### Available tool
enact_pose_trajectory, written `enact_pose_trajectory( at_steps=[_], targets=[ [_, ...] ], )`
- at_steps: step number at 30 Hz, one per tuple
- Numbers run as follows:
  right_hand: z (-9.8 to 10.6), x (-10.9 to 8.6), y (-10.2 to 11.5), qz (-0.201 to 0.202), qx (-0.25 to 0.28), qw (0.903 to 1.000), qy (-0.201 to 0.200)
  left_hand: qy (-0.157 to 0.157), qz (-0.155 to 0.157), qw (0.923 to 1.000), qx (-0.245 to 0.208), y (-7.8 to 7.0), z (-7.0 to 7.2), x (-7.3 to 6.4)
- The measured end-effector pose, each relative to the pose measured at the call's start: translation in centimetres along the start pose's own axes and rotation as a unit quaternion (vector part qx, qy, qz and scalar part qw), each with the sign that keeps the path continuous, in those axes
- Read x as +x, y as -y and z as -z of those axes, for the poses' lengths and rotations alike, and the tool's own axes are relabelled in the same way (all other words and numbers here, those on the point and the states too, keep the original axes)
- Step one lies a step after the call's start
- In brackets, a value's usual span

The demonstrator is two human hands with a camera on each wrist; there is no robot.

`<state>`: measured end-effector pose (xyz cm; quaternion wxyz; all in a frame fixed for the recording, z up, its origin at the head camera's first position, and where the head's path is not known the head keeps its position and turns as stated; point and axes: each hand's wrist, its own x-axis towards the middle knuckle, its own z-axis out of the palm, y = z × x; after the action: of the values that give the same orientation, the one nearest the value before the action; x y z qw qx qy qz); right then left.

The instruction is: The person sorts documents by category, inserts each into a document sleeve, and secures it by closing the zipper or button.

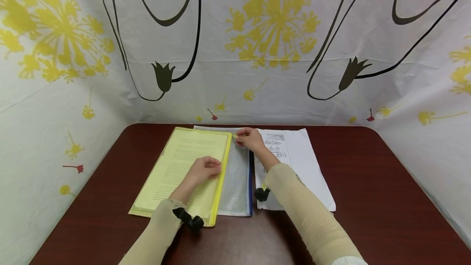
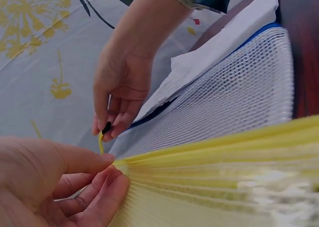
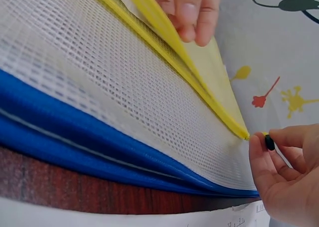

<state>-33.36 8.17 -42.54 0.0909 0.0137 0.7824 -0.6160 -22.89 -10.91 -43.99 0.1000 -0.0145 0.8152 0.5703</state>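
A yellow zip document pouch (image 1: 173, 162) with a printed sheet inside lies slightly slanted on the table. My left hand (image 1: 204, 169) pinches its right zipper edge between thumb and fingers, about midway along. At the far right corner, my right hand (image 1: 250, 139) pinches the zipper pull (image 3: 269, 142), a small yellow tab with a black end. In the right wrist view, the two yellow zipper edges (image 3: 172, 35) stand apart near the left hand and meet close to the right hand. Beneath the yellow pouch is a white mesh pouch (image 1: 235, 183) with a blue zipper edge.
Printed white papers (image 1: 305, 167) lie to the right of the pouches, partly under the right forearm. The dark red-brown table (image 1: 368, 199) extends to both sides. A white patterned cloth (image 1: 206, 44) hangs behind the table's far edge.
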Motion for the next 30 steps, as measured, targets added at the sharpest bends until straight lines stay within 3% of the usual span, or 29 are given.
enact_pose_trajectory(
  at_steps=[8, 16, 22, 30],
  targets=[
    [0.4, 0.4, -0.5, -0.001, -0.015, 0.9998, -0.010, 0.017, -0.065, 0.9974, 0.025, -1.8, 1.0, 2.9],
    [0.7, 0.2, -0.6, -0.007, -0.039, 0.9990, -0.019, 0.009, -0.078, 0.9965, 0.026, -2.7, 0.7, 6.9],
    [0.3, -0.2, -0.9, -0.016, -0.033, 0.9993, -0.010, 0.017, -0.071, 0.9960, 0.052, -2.1, 0.4, 8.6],
    [0.4, -0.2, -1.3, -0.008, -0.054, 0.9983, -0.020, 0.013, -0.076, 0.9925, 0.095, -0.1, -0.2, 9.1]
  ],
)
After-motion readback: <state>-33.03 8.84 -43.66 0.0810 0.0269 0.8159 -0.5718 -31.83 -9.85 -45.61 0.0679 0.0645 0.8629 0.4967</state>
